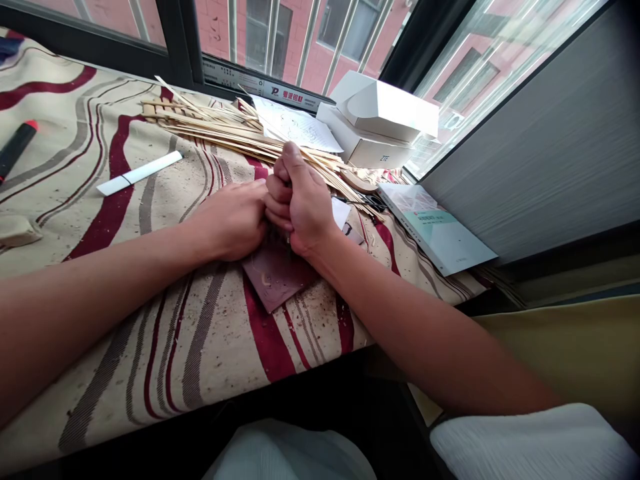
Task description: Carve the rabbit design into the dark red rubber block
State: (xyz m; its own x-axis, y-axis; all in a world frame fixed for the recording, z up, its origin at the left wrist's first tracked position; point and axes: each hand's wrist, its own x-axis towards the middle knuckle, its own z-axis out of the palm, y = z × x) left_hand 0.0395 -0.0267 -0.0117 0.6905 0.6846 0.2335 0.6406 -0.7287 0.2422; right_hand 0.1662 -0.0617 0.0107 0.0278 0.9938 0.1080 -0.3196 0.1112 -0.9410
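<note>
A purplish-brown square board (280, 277) lies on the striped cloth, partly covered by my hands. My right hand (306, 200) is closed in a fist above it, thumb on top. Whatever it grips is hidden by the fingers. Against those knuckles, on the left, rests my left hand (235, 217), its back upward and its fingers curled out of sight near the board's far edge. What lies under the left fingers cannot be seen. Small crumbs and shavings are scattered on the cloth around the board.
Beyond my hands lie a bundle of thin wooden strips (220, 127), a paper sheet (297, 123), a white box (380, 127) and scissors (373, 201). A book (437, 227) is at right. Leftward are a white strip (140, 173) and a black marker (16, 150). The striped cloth (125, 347) is wrinkled.
</note>
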